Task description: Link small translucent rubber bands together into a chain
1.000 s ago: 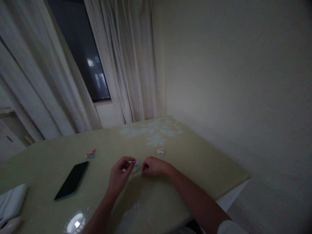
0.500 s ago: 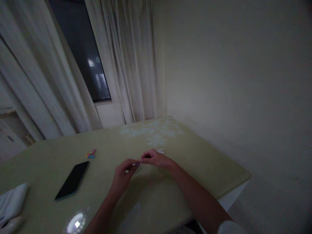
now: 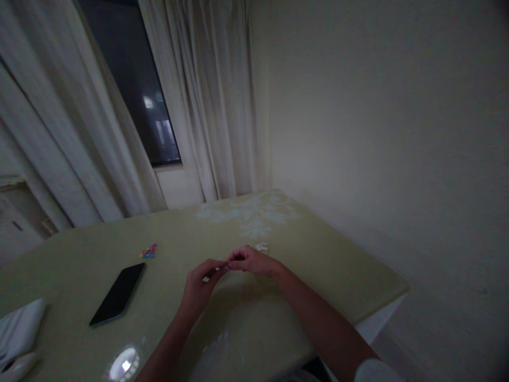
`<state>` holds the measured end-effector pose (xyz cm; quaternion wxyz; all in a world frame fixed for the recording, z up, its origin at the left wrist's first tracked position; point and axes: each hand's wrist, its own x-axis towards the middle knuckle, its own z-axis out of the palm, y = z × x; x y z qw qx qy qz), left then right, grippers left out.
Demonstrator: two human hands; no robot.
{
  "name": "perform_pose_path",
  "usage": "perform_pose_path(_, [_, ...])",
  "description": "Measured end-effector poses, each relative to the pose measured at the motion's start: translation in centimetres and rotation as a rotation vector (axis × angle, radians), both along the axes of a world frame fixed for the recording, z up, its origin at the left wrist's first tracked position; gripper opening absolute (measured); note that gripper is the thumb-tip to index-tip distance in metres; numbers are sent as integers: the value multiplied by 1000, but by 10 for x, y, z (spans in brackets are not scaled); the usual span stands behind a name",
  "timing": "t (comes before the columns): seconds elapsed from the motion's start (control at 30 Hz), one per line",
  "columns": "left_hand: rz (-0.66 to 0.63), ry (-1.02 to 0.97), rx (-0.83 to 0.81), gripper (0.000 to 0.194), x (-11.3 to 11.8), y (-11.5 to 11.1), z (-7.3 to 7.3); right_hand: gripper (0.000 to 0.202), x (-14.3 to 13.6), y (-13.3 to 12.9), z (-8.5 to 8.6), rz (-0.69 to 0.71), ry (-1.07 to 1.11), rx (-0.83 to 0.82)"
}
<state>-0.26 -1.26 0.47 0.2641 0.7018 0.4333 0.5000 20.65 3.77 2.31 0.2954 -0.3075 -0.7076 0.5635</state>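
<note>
Over the middle of the table, my left hand (image 3: 202, 280) and my right hand (image 3: 248, 259) meet at the fingertips. Thumb and forefinger of each are pinched together. Whatever lies between them is too small and dark to make out. Just behind my right hand is a small pile of white pieces (image 3: 262, 247) on the tabletop. Farther left sits a little heap of bright multicoloured pieces (image 3: 148, 251), in pink, orange, green and blue. Neither hand touches these piles.
A dark-screened phone or tablet (image 3: 119, 293) lies left of my hands on the greenish table (image 3: 175, 233). White objects (image 3: 22, 326) are at the left edge. A bright round reflection (image 3: 124, 364) shows near the front. Curtains and a wall border the table.
My right hand has shifted slightly left and its fingertips now press closer against those of my left hand. The left hand has hardly moved.
</note>
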Motion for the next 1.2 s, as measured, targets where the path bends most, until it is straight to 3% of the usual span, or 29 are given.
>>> perform_pose_path(0.3, [-7, -18, 64, 15, 3, -6, 13, 31, -1, 1, -1, 4, 7, 18])
perform_pose_path(0.67, [80, 75, 72, 27, 4, -6, 6, 28, 4, 6, -3, -14, -16, 34])
perform_pose_path(0.73, [109, 84, 43, 28, 3, -6, 5, 21, 11, 6, -1, 22, -97, 56])
perform_pose_path(0.9, [158, 52, 12, 32, 1, -5, 4, 14, 21, 0, 3, 184, -537, 143])
perform_pose_path(1.2, [166, 17, 10, 28, 1, -5, 6, 9, 11, -14, 0, 150, -817, 275])
